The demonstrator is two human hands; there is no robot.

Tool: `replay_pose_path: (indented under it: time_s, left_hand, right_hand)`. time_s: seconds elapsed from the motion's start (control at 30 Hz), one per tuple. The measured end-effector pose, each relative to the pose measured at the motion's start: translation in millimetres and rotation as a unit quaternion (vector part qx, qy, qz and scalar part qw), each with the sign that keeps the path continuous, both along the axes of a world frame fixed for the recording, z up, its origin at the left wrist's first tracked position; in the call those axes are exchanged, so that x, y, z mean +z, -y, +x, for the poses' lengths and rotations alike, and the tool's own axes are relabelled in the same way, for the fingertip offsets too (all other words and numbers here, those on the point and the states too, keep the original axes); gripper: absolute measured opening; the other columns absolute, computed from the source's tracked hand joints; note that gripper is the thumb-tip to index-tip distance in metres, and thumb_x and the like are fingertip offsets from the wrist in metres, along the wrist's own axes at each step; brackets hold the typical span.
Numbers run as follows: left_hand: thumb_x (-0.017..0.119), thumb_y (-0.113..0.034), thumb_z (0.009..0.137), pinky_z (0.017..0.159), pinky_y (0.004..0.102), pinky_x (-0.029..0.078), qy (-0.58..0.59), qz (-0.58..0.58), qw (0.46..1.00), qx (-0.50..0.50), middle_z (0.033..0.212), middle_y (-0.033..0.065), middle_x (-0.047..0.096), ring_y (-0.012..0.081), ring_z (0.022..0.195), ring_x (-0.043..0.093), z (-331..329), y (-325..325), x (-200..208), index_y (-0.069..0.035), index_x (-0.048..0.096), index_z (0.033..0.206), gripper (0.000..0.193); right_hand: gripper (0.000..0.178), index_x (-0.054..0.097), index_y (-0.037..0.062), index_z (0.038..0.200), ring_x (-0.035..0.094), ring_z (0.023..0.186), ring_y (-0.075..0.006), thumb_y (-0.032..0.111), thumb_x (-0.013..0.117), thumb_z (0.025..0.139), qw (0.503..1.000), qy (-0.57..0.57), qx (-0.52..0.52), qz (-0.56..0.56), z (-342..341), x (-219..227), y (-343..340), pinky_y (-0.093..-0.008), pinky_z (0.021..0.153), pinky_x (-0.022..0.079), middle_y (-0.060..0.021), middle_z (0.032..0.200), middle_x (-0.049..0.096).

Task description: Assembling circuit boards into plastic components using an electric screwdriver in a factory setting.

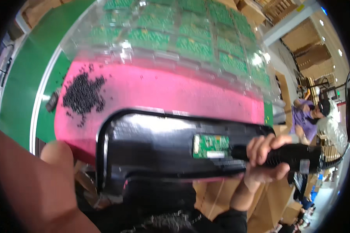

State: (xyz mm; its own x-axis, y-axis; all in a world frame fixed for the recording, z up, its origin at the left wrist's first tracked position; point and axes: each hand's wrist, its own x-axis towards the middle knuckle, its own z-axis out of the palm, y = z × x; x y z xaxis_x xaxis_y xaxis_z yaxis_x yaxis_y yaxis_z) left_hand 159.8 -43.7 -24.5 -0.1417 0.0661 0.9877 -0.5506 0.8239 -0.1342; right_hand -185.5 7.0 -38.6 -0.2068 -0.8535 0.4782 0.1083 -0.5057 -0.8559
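A long black plastic housing (151,145) lies across the lower middle of the view, with a small green circuit board (210,146) seated in it. My right hand (262,159) is wrapped around a black electric screwdriver (295,155), whose front end points left at the board. My left hand (56,155) rests at the housing's left end, its thumb raised beside the rim; my forearm fills the lower left corner.
A pink mat (171,89) carries a heap of small black screws (83,95). Behind it stand clear plastic trays (182,39) of green circuit boards. A green belt (27,73) runs at left. Cardboard boxes (221,194) sit below. A person in purple (305,116) works at right.
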Motion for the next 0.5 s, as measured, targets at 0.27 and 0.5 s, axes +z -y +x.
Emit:
replay_pose_path:
  time_s: [0.27,0.5]
  left_hand:
    - [0.046,-0.017,0.086,0.096,0.0462,0.042,-0.005,-0.074,0.991,-0.11,0.116,0.0076,0.056,0.0278,0.115,0.054,-13.7,-4.4,37.5,-0.014,0.047,0.124,0.038]
    - [0.041,-0.014,0.087,0.094,0.0456,0.043,-0.017,-0.224,0.96,-0.17,0.111,0.0067,0.058,0.0263,0.112,0.055,1.8,-14.3,80.8,-0.013,0.05,0.121,0.034]
  right_hand:
    - [0.038,0.049,0.0088,0.099,0.046,0.055,-0.0109,0.045,0.059,0.094,0.975,0.176,0.013,0.134,-19.2,25.7,6.9,-0.0275,0.062,0.04,0.0031,0.066,0.046]
    - [0.025,0.051,0.002,0.106,0.053,0.1,-0.0233,0.017,0.062,0.091,0.926,0.324,-0.094,0.169,-37.4,35.4,4.1,-0.0462,0.09,0.049,-0.0122,0.105,0.052]
